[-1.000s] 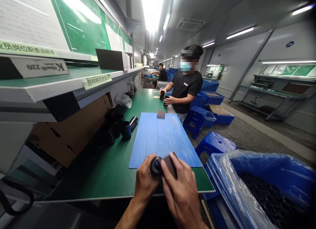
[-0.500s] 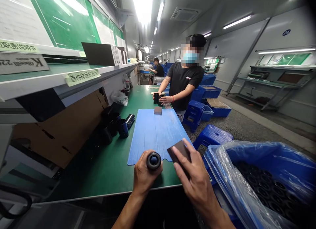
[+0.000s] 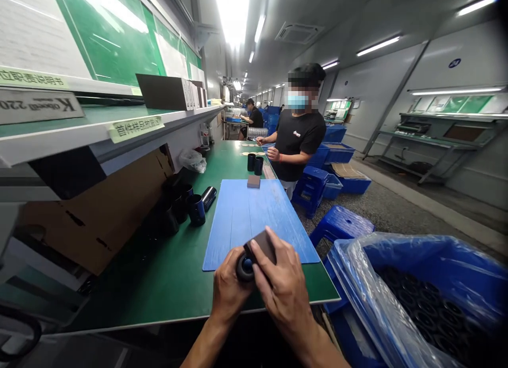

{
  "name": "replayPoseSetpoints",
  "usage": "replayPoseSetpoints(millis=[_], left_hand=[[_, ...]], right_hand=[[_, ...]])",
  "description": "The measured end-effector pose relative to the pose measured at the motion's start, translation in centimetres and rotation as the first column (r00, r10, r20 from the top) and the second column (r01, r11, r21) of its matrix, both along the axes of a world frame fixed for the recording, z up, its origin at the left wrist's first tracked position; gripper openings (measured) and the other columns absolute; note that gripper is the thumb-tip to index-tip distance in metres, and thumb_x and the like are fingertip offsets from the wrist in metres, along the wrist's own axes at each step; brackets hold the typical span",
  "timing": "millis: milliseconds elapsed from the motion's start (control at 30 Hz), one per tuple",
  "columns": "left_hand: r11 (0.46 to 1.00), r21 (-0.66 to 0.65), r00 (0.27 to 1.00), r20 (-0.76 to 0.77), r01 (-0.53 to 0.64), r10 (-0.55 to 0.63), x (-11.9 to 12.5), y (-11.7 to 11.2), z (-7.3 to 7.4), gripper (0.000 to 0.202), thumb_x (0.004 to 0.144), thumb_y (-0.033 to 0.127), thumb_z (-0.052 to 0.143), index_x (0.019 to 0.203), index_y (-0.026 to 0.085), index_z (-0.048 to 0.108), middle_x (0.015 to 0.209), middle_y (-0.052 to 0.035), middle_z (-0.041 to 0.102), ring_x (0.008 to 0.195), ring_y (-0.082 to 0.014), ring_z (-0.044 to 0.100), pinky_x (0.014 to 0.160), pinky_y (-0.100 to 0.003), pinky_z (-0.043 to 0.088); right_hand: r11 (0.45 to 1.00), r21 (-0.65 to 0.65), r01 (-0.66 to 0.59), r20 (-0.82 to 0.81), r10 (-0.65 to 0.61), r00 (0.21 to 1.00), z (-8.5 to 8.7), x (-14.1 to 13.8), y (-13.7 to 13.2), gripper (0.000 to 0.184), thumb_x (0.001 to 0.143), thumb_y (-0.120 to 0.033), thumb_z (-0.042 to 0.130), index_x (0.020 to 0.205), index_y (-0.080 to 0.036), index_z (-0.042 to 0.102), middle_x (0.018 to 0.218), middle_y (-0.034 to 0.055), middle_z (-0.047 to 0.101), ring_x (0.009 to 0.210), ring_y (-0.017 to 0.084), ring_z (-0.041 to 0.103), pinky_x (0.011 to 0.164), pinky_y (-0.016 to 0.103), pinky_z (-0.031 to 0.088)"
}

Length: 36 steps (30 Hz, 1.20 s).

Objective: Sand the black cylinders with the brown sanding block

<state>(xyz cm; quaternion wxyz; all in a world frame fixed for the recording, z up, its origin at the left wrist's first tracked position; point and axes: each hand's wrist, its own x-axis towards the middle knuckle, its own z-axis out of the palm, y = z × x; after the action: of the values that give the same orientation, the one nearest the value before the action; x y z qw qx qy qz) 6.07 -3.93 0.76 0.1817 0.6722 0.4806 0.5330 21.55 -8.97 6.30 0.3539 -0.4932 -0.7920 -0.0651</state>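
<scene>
My left hand is wrapped round a black cylindrical tube, its open end facing me. My right hand presses a dark brown sanding block against the side of that tube, fingers closed over the block. Both hands hover above the near edge of the green bench, just in front of a blue mat.
Several dark tubes stand at the left by a cardboard box. Another block and two tubes lie at the mat's far end, by a co-worker. A blue bin of black parts sits right.
Half a second ago my right hand held the block apart from the tube; now the block is back against the tube. The co-worker has let go of the two tubes.
</scene>
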Motion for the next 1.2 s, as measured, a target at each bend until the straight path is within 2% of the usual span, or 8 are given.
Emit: replayPoseSetpoints(millis=[333,467,767,867,967,1033,1100,1200], left_hand=[[1.000,-0.021,1.000,0.024,0.005,-0.004,-0.2,0.0,-0.3,0.030,0.081,0.026,0.069,0.110,0.024,0.063,0.100,-0.0025,0.073,0.086,-0.0204,0.072,0.077,-0.028,0.057],[1.000,-0.008,1.000,0.013,-0.001,0.002,-0.2,0.1,-0.3,0.028,0.082,0.024,0.066,0.110,0.023,0.064,0.098,-0.0026,0.073,0.084,-0.0199,0.072,0.076,-0.028,0.058],[1.000,-0.022,0.998,0.059,0.008,-0.007,-0.2,0.2,-0.5,0.032,0.079,0.024,0.068,0.111,0.022,0.065,0.097,-0.0010,0.075,0.081,-0.0190,0.072,0.072,-0.026,0.058],[1.000,-0.024,1.000,0.029,0.013,-0.012,-0.2,0.3,-0.7,0.029,0.081,0.023,0.066,0.110,0.022,0.065,0.102,-0.0022,0.074,0.089,-0.0203,0.072,0.079,-0.028,0.058],[1.000,-0.027,1.000,0.022,-0.006,0.007,0.0,0.5,-0.8,0.034,0.079,0.027,0.071,0.111,0.021,0.064,0.095,-0.0017,0.074,0.080,-0.0198,0.072,0.072,-0.027,0.057],[0.999,-0.023,0.999,0.016,-0.033,0.033,0.1,0.5,-0.7,0.037,0.077,0.028,0.074,0.111,0.021,0.064,0.098,-0.0026,0.074,0.085,-0.0206,0.072,0.077,-0.029,0.057],[0.999,-0.015,0.999,0.009,-0.050,0.050,0.2,0.4,-0.6,0.035,0.077,0.027,0.075,0.109,0.022,0.064,0.100,-0.0031,0.073,0.089,-0.0210,0.071,0.083,-0.030,0.056],[0.999,-0.019,0.999,0.009,-0.038,0.038,0.2,0.3,-0.5,0.034,0.077,0.027,0.074,0.109,0.022,0.063,0.100,-0.0030,0.072,0.090,-0.0206,0.070,0.084,-0.030,0.055]], right_hand=[[0.998,-0.002,-0.059,-0.003,0.059,0.998,0.1,-0.5,0.5,0.059,0.096,-0.017,0.051,0.152,-0.031,0.042,0.162,0.0089,0.029,0.134,0.034,0.044,0.100,0.054,0.048],[1.000,0.017,-0.003,-0.037,0.004,0.999,0.1,-0.6,0.5,0.058,0.096,-0.017,0.050,0.152,-0.031,0.042,0.163,0.0093,0.028,0.132,0.035,0.045,0.099,0.055,0.048],[0.998,0.049,-0.040,0.006,0.040,0.999,-0.1,-0.8,-0.2,0.058,0.096,-0.015,0.051,0.151,-0.029,0.044,0.161,0.0102,0.033,0.134,0.035,0.044,0.097,0.052,0.048],[0.999,0.035,-0.039,-0.003,0.039,0.999,0.4,-1.6,0.9,0.057,0.095,-0.014,0.049,0.150,-0.031,0.046,0.161,0.0078,0.034,0.135,0.035,0.043,0.096,0.051,0.049],[0.994,-0.090,-0.056,-0.169,0.041,0.985,1.7,-1.4,3.9,0.046,0.099,-0.025,0.050,0.145,-0.033,0.053,0.162,0.0058,0.032,0.134,0.033,0.047,0.103,0.053,0.046],[0.986,-0.124,-0.113,-0.366,0.061,0.929,2.6,0.1,5.9,0.043,0.100,-0.033,0.050,0.143,-0.033,0.055,0.161,0.0045,0.034,0.139,0.029,0.044,0.113,0.051,0.039],[0.985,-0.139,-0.101,-0.555,0.007,0.832,2.9,2.2,6.9,0.043,0.100,-0.040,0.051,0.143,-0.033,0.055,0.158,0.0031,0.040,0.143,0.027,0.040,0.120,0.048,0.031],[0.970,-0.224,-0.095,-0.758,-0.112,0.642,1.8,4.9,6.3,0.047,0.098,-0.048,0.053,0.143,-0.033,0.054,0.152,0.0018,0.049,0.143,0.027,0.042,0.122,0.049,0.029]])
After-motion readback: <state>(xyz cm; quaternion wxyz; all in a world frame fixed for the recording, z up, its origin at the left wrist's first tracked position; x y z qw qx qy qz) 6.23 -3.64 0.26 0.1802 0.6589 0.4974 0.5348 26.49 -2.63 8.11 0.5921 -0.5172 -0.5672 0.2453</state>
